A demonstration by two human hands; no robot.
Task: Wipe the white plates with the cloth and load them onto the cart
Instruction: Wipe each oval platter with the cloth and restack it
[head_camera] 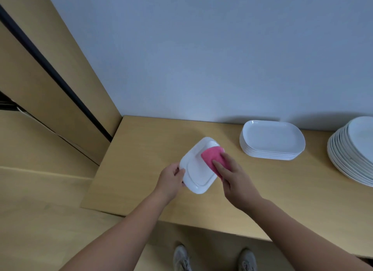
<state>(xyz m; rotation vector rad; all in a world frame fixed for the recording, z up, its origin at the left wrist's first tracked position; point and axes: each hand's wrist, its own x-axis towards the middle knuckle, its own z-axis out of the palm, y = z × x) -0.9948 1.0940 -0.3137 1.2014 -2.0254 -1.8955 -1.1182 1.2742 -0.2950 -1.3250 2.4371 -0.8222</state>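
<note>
A white rectangular plate (196, 169) is held tilted above the wooden counter (141, 159), its underside toward me. My left hand (171, 177) grips the plate's near left edge. My right hand (234, 175) holds a pink cloth (212, 156) and presses it against the plate's right side. A stack of several white rectangular plates (271, 139) sits on the counter to the right. At the far right edge stands a second stack of white oval plates (351, 151). No cart is in view.
A pale blue-grey wall (201, 48) rises behind the counter. Wooden cabinet panels with a dark gap (50, 68) stand to the left. The counter's front edge runs across below my arms, and my shoes (214, 258) show on the floor beneath.
</note>
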